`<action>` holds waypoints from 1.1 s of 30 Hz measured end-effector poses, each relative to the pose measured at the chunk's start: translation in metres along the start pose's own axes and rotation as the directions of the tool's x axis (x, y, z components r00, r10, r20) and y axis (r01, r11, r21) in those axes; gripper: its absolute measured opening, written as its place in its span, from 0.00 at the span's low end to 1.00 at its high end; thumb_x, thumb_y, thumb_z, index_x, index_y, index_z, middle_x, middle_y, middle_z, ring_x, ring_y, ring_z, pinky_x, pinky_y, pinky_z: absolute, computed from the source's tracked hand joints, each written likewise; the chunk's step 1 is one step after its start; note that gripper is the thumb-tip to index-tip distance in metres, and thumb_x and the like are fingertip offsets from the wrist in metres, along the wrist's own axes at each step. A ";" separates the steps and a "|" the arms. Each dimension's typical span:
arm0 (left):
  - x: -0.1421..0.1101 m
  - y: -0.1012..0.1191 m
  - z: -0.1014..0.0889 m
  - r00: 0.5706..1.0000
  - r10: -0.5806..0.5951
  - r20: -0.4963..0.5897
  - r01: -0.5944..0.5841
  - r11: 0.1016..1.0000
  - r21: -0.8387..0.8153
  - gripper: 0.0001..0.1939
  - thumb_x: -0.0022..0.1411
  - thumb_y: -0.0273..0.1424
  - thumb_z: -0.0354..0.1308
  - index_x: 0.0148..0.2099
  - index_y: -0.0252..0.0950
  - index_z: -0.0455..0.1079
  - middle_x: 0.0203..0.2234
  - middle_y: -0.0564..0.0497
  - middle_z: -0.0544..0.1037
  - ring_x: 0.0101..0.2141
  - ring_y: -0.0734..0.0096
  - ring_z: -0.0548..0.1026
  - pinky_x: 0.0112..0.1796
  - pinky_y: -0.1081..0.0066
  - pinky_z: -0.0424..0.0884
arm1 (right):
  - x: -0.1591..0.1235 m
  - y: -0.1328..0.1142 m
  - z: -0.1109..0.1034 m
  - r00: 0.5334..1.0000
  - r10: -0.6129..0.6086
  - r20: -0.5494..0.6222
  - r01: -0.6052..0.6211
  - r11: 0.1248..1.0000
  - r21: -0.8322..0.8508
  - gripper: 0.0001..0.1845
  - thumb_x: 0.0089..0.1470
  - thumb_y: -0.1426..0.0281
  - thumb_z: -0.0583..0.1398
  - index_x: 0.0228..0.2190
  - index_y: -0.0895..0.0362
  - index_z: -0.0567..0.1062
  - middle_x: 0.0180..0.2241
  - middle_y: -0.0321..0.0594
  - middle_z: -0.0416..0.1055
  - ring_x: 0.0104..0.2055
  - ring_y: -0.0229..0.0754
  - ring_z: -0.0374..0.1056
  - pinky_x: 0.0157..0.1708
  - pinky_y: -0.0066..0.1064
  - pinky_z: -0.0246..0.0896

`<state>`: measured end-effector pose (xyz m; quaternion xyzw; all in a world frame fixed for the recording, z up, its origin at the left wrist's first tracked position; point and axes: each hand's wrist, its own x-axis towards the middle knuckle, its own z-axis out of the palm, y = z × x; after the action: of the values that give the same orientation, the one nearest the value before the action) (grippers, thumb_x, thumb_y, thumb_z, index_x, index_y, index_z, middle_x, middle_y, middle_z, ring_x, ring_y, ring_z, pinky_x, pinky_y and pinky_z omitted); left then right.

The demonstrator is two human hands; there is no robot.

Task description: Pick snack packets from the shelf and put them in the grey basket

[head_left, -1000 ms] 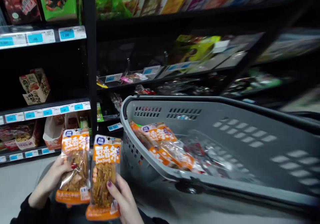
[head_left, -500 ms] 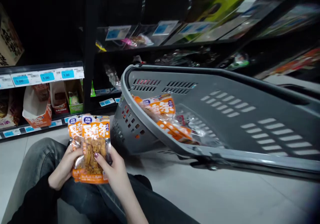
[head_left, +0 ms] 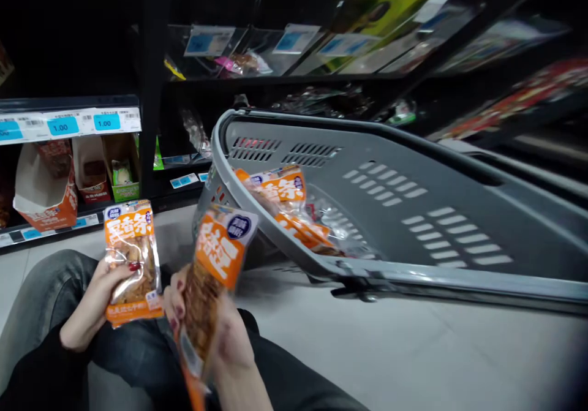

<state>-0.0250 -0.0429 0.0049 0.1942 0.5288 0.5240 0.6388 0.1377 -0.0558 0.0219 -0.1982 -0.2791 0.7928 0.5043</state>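
In my left hand (head_left: 98, 294) is an orange-and-clear snack packet (head_left: 133, 258), face up, with my thumb across its front. My right hand (head_left: 229, 331) grips a second snack packet (head_left: 214, 276) of the same kind, tilted and partly turned over, slightly smeared by motion. The two packets are apart, both above my lap. Just beyond my right hand stands a grey shopping basket (head_left: 381, 141), and more orange snack packets (head_left: 285, 190) lie inside it along with clear plastic wrapping.
Shelves with blue-and-white price tags (head_left: 64, 125) rise ahead and to the left. Open cardboard display boxes (head_left: 50, 196) stand on the bottom shelf. The basket's handle (head_left: 459, 304) lies along its near side, over the pale tiled floor (head_left: 367, 356).
The two packets, earlier overlapping in both hands, are now separated. My right hand has tilted and turned its packet, while my left keeps the other. The view has shifted slightly.
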 end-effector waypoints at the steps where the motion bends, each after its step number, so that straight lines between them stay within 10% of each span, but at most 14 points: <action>1: 0.000 0.001 -0.002 1.000 -0.019 -0.008 0.019 1.000 -0.010 0.15 0.38 0.27 0.66 0.34 0.34 0.71 0.23 0.53 0.79 0.25 0.68 0.76 0.28 0.73 0.71 | 0.000 0.000 0.000 0.995 0.041 0.092 -0.054 0.988 0.141 0.21 0.43 0.51 0.61 0.27 0.57 0.69 0.18 0.30 0.58 0.17 0.30 0.52 0.19 0.24 0.47; 7: 0.003 0.009 -0.008 0.997 0.063 -0.036 -0.063 0.998 0.020 0.17 0.37 0.28 0.67 0.34 0.32 0.71 0.23 0.53 0.79 0.23 0.70 0.75 0.26 0.75 0.71 | -0.002 -0.005 -0.005 0.889 0.236 0.392 -0.372 0.871 0.321 0.34 0.39 0.42 0.58 0.39 0.55 0.70 0.23 0.29 0.55 0.15 0.26 0.43 0.15 0.23 0.35; 14: 0.007 0.011 -0.007 0.995 0.095 -0.029 -0.094 0.995 0.026 0.14 0.36 0.29 0.67 0.31 0.33 0.72 0.21 0.53 0.79 0.22 0.72 0.75 0.25 0.77 0.70 | 0.001 -0.005 -0.005 0.974 0.185 0.134 -0.223 0.899 0.377 0.45 0.34 0.34 0.52 0.43 0.55 0.68 0.32 0.37 0.60 0.23 0.32 0.50 0.18 0.23 0.36; 26: 0.003 0.011 -0.007 0.997 0.077 -0.024 -0.076 0.997 0.032 0.15 0.39 0.28 0.67 0.34 0.34 0.72 0.24 0.53 0.80 0.24 0.70 0.76 0.25 0.77 0.71 | -0.005 -0.002 0.007 0.939 0.222 0.265 -0.326 0.822 0.467 0.28 0.50 0.45 0.48 0.38 0.54 0.69 0.26 0.31 0.51 0.18 0.28 0.44 0.11 0.17 0.28; 30: 0.001 0.013 -0.010 0.998 -0.006 -0.058 0.003 0.998 -0.058 0.16 0.39 0.25 0.65 0.35 0.34 0.71 0.23 0.53 0.80 0.23 0.68 0.77 0.25 0.74 0.73 | -0.001 0.001 0.003 0.933 0.141 0.330 -0.257 0.905 0.340 0.35 0.37 0.41 0.57 0.37 0.56 0.72 0.20 0.30 0.53 0.17 0.29 0.44 0.11 0.20 0.35; 33: -0.001 0.017 -0.012 0.981 -0.123 0.151 0.147 0.976 -0.160 0.20 0.39 0.27 0.62 0.40 0.34 0.71 0.33 0.45 0.80 0.32 0.54 0.78 0.31 0.61 0.75 | -0.009 -0.008 0.003 0.971 0.047 0.235 -0.053 0.998 0.023 0.28 0.35 0.48 0.65 0.33 0.57 0.74 0.17 0.30 0.56 0.17 0.30 0.47 0.15 0.23 0.44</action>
<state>-0.0431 -0.0411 0.0142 0.1390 0.4477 0.5076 0.7229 0.1451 -0.0616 0.0298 -0.1029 -0.3200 0.8270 0.4506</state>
